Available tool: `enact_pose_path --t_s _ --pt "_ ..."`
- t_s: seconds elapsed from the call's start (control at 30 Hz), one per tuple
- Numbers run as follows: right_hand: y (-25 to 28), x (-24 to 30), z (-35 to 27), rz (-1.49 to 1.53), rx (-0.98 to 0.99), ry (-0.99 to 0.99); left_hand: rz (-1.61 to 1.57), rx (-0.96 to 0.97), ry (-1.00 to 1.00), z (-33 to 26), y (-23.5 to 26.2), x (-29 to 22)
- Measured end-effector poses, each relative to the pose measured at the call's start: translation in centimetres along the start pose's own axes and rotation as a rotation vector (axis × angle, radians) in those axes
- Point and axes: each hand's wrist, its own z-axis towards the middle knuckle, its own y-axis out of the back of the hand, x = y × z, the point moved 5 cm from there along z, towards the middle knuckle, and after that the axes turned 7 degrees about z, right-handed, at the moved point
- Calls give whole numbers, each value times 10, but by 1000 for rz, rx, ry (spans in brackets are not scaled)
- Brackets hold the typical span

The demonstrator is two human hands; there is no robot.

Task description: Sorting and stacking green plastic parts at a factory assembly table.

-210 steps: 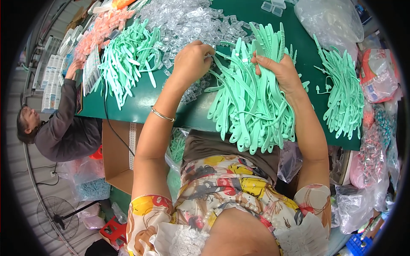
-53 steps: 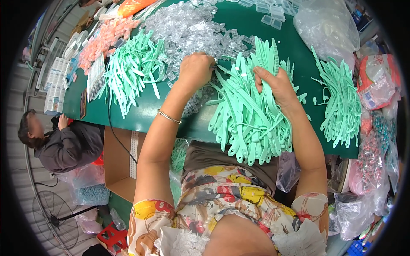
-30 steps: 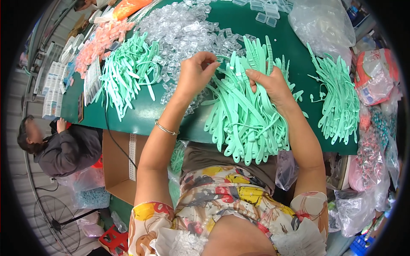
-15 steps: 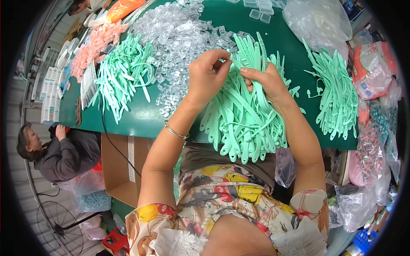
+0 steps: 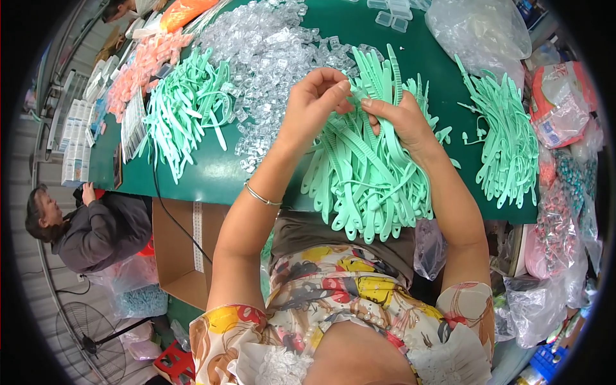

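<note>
Hands meet above a green table (image 5: pixel 410 45), seen from the person's own head looking down. The left hand (image 5: pixel 312 106) has its fingertips pinched together on something small, too tiny to identify, possibly one of the clear plastic pieces. The right hand (image 5: pixel 399 119) is closed around the end of a mint-green plastic strap (image 5: pixel 385 70), thumb pressed toward the left fingertips so the two grips touch. That strap rises from a large heap of green straps (image 5: pixel 366 173) lying at the near table edge, right under both hands. A wide spill of small clear plastic clips (image 5: pixel 276 51) covers the table behind the left hand, and a second strap pile (image 5: pixel 186 115) lies to the left of it. A third strap bundle (image 5: pixel 507 141) sits to the right, well apart. Pink pieces (image 5: pixel 144 64) lie at the far left. Another person (image 5: pixel 96 224) sits below the left table edge. A judgement on doing this step well: keep the strap end steady, held close to its tip, and line up the small part squarely before pressing.
</note>
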Motion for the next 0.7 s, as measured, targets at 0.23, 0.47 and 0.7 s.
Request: enact_pose_path --t_s 0.23,0.47,0.7 --pt "2 0 0 -59 -18 70 151 288 315 7 4 9" --pt "4 -3 0 -152 -49 136 381 251 285 3 -11 -2" --pt "11 -9 3 -217 -64 112 99 86 254 -3 -1 16"
